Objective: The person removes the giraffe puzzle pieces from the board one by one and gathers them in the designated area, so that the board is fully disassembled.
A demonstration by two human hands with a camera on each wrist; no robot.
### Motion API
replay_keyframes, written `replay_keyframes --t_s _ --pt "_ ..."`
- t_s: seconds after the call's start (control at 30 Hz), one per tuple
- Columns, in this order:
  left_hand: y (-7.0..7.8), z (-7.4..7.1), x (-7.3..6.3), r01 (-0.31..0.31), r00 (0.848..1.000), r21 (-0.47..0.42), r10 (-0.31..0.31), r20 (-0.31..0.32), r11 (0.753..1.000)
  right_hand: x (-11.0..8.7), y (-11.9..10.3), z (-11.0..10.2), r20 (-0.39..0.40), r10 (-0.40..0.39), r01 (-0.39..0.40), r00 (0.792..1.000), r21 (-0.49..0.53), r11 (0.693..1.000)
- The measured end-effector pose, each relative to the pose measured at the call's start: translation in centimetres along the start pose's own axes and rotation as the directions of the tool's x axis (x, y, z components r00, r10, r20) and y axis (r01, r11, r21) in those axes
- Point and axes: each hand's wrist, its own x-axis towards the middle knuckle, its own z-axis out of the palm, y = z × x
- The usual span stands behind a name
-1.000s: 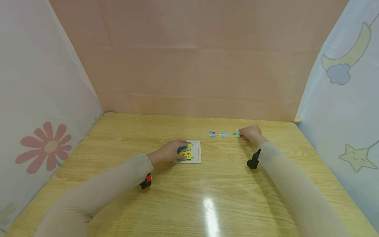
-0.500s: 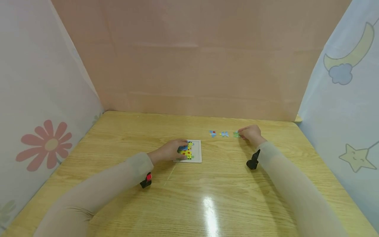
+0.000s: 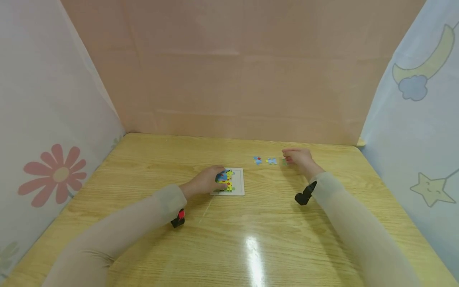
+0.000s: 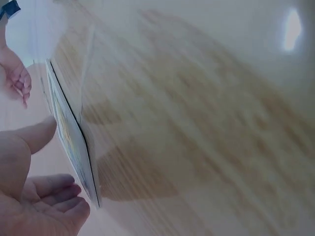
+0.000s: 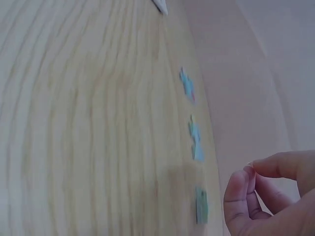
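Note:
A white-framed jigsaw board [image 3: 240,182] lies mid-table, with yellow giraffe pieces [image 3: 229,185] and blue ones filling its left part. Over its left side is my left hand [image 3: 203,181], thumb and fingers spread at the board's surface and partly covering the picture. To the right, my right hand [image 3: 300,158] hovers just above a green puzzle piece [image 5: 202,205], partly hiding it in the head view. Its thumb and fingertips come together with nothing visible between them. A blue-and-yellow puzzle piece [image 3: 272,161] and a blue puzzle piece with a red dot [image 3: 257,160] lie left of the green one.
The three loose pieces form a row near the back of the wooden table [image 3: 179,159]. Behind it rises a brownish-pink backdrop [image 3: 229,79]. Printed side walls stand left and right, and a black wrist camera [image 3: 305,194] hangs under the right forearm.
My right hand has released the green piece and lifted slightly up and to the left. The left hand has stayed at the board, shifting only slightly. The loose pieces remain in their row.

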Motion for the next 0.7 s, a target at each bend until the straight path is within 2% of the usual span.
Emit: replay_keyframes --t_s 0.17,0.3,0.47,0.7 --pt "0.1 0.2 0.2 0.035 0.998 -0.008 -0.035 -0.05 0.999 -0.5 -0.8 1.8 0.071 -0.041 0.04 0.997 0.018 0.999" --pt "0.0 0.5 0.4 0.07 0.995 0.009 -0.069 -0.074 0.998 -0.9 -1.3 3.2 0.115 -0.043 0.039 0.992 0.039 0.998" --pt "-0.1 0.7 0.6 0.086 0.993 0.043 -0.082 -0.09 0.995 -1.5 -1.9 4.9 0.15 -0.046 0.044 0.988 0.018 0.999" --pt "0.0 0.8 0.4 0.086 0.988 0.089 -0.073 -0.135 0.992 -2.3 -2.2 7.8 0.263 -0.086 0.103 0.961 -0.05 0.993"
